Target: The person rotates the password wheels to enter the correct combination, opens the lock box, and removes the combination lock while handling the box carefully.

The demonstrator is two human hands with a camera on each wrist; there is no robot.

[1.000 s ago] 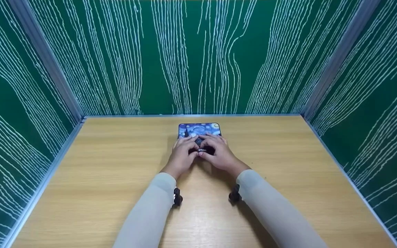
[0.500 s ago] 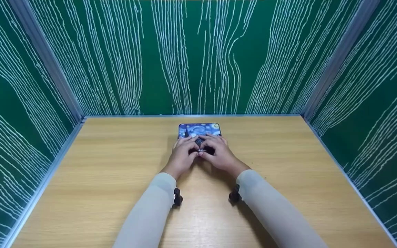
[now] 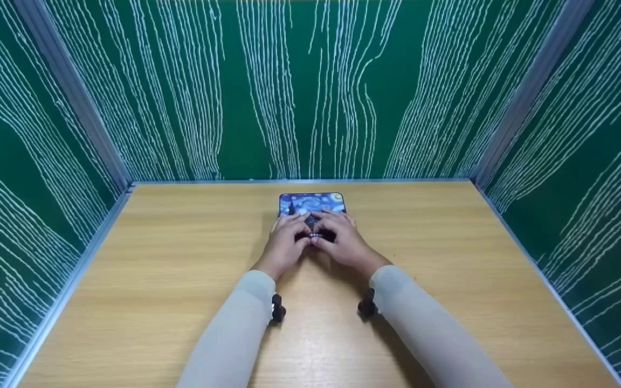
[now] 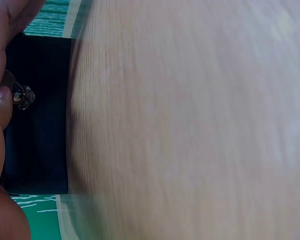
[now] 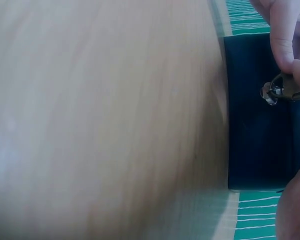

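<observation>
A box [image 3: 311,202] with a blue swirling night-sky picture on its lid stands near the back edge of the table. Its plain dark front [image 4: 40,145] carries a metal clasp [image 5: 288,89] with a small ring and plate. My left hand [image 3: 286,237] lies over the left front of the box, and my right hand [image 3: 343,237] over the right front. Both have curled fingers, their thumbs meeting at the clasp in the middle and pinching it. The upper fingers rest on the lid's front part. My hands hide much of the lid's near half.
A light wooden table [image 3: 181,269] spreads around the box. Green panels with white wavy lines [image 3: 310,108] enclose the back and both sides, with grey metal posts [image 3: 81,102] at the corners. Small black devices [image 3: 277,309] hang at both wrists.
</observation>
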